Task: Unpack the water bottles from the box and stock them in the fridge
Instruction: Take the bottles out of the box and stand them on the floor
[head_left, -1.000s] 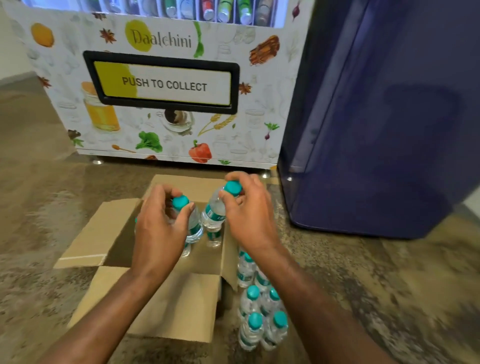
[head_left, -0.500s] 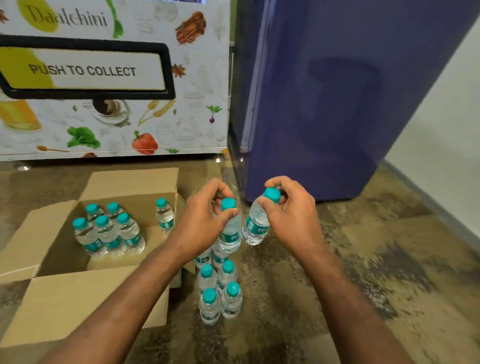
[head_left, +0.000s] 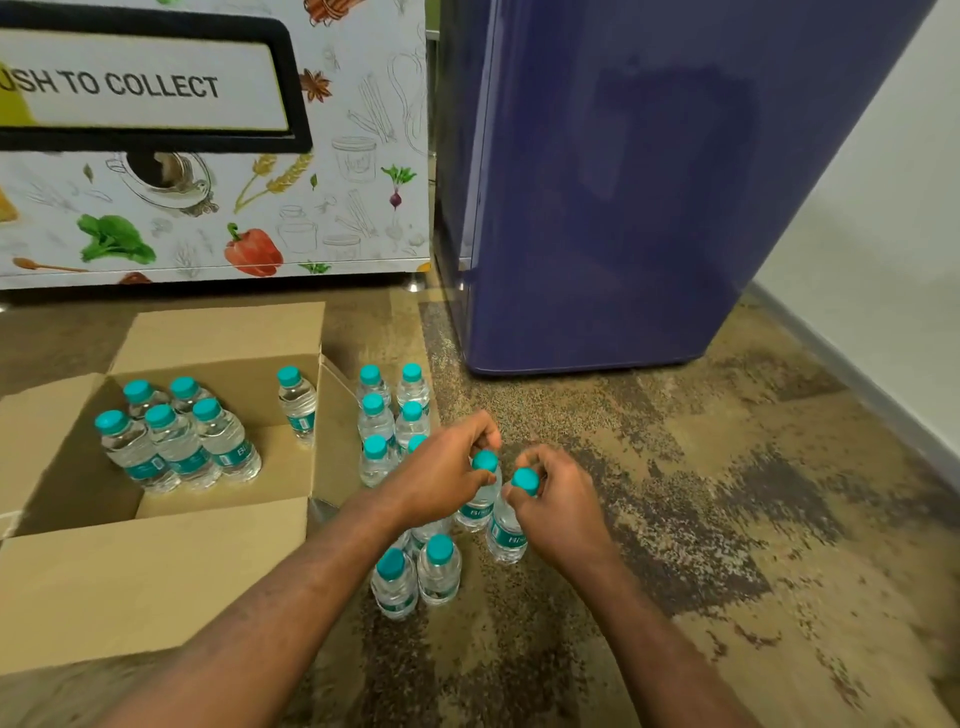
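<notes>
An open cardboard box (head_left: 156, 561) stands on the floor at the left with several small teal-capped water bottles (head_left: 176, 441) upright inside. More bottles stand in a double row (head_left: 392, 410) on the floor right of the box. My left hand (head_left: 441, 473) grips one bottle (head_left: 480, 499) by its neck, low beside that row. My right hand (head_left: 558, 506) grips a second bottle (head_left: 506, 530) by its cap, right next to the first. The dark blue fridge (head_left: 623, 182) stands behind, its door closed.
A white vending machine (head_left: 208, 156) printed with vegetables and "PUSH TO COLLECT" stands left of the fridge. A white wall with a grey skirting (head_left: 857, 374) runs along the right. The mottled brown floor (head_left: 727, 519) stretches right of the bottles.
Both hands carried their bottles from above the box to the right and lowered them beside the row on the floor. The view swung right.
</notes>
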